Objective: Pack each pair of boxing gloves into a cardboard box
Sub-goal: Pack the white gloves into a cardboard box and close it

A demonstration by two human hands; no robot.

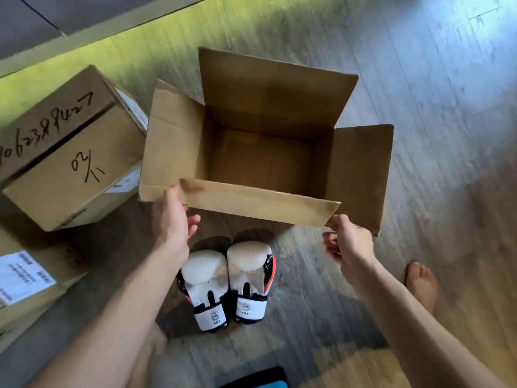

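An open cardboard box point(361, 175) stands on the wooden floor, its four flaps spread and its inside empty. My left hand point(172, 222) touches the left end of the near flap, thumb on its edge. The flap's right corner is pinched by my right hand point(348, 239). A pair of white boxing gloves point(226, 281) with black and orange trim lies side by side on the floor just below the box, between my forearms, cuffs toward me.
A closed cardboard box point(70, 152) with black handwriting sits at the left, against the open box's left flap. Another box with a white label point(25, 275) lies at the lower left. My bare foot point(422, 284) is at the right. A blue object point(257, 383) shows at the bottom edge.
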